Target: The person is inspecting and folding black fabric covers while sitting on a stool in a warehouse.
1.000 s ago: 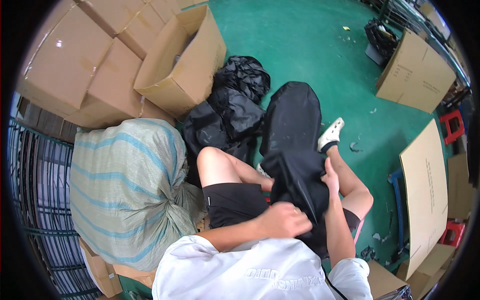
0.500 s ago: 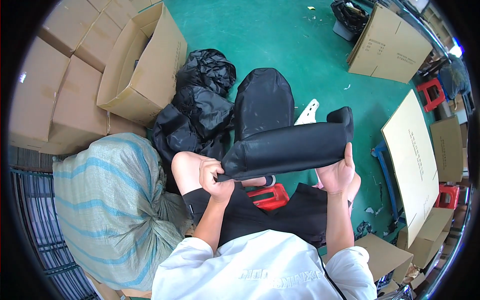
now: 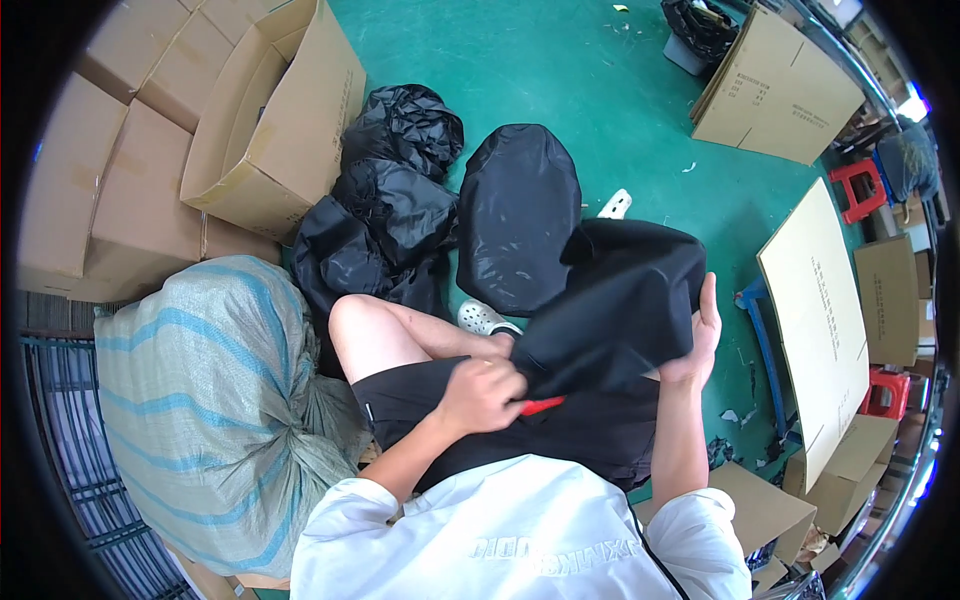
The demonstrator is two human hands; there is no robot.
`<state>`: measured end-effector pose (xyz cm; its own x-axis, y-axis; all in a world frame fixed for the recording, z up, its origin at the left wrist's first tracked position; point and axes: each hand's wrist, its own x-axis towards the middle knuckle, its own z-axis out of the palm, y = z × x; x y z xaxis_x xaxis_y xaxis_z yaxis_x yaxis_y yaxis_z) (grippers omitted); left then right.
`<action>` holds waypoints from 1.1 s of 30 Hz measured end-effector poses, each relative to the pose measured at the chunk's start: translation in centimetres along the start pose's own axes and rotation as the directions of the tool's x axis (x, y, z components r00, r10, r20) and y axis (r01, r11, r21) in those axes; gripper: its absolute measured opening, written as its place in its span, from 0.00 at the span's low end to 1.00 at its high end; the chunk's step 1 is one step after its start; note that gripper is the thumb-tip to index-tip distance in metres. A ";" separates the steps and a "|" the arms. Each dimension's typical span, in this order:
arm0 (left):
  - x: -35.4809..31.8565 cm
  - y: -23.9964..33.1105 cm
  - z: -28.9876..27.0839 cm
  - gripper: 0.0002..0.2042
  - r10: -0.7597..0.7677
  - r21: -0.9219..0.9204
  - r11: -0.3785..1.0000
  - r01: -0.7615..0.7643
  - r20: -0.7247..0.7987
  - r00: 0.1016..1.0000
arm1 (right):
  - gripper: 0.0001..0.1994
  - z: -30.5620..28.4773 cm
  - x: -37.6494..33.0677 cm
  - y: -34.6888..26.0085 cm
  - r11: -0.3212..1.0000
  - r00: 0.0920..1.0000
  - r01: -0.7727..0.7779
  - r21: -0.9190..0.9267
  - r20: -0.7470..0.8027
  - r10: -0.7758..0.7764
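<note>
A soft black leather-like cover (image 3: 620, 300) hangs bunched and slanting above my lap, slightly smeared by motion. My left hand (image 3: 485, 393) is closed at its lower left corner, with the pinched edge mostly hidden. At the cover's right edge, my right hand (image 3: 697, 335) holds it with the thumb side upright; the other fingers are partly hidden by the material. On the floor just ahead lies another black piece, smooth and round-ended (image 3: 520, 215), with pale scuffs. It is apart from my hands.
Crumpled black material (image 3: 400, 160) lies left of the round-ended piece. A striped woven sack (image 3: 200, 400) bulges at my left, below stacked cartons (image 3: 150, 170) and an open box (image 3: 300, 130). Flat cardboard (image 3: 815, 320) leans on a blue frame at right. Red stools (image 3: 860, 190) stand farther right.
The cover has gone from stretched out lengthwise to folded and bunched. My left hand has moved right and down, toward my lap; my right hand stays at the right edge.
</note>
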<state>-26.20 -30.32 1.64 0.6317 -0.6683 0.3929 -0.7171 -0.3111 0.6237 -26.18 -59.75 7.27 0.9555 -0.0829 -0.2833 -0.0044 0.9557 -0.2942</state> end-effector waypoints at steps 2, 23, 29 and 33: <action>-0.2 0.4 1.0 0.10 -0.054 -0.173 0.974 0.148 0.456 0.888 | 0.26 -0.3 -0.7 -0.3 0.999 0.998 0.032 -0.033 0.046 -0.031; 2.4 -9.3 8.7 0.20 -0.317 -0.728 -0.659 0.192 0.500 0.806 | 0.39 2.6 -5.3 -0.9 0.937 0.934 0.164 -0.308 0.353 -0.047; 4.6 -9.1 0.0 0.19 -0.480 -0.935 -0.346 0.079 0.249 0.841 | 0.42 -0.1 -5.1 -1.5 0.769 0.940 0.324 -0.551 0.277 -0.198; 3.4 -8.8 -1.3 0.22 -0.442 -0.965 -0.254 0.071 0.181 0.879 | 0.43 -3.2 -5.5 -1.5 0.750 0.932 0.357 -0.557 0.266 -0.246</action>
<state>-17.38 -29.01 -1.59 0.8186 -0.5720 -0.0526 0.5109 0.6832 0.5218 -32.35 -61.64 6.40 0.9702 -0.2368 0.0511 0.1731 0.5300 -0.8301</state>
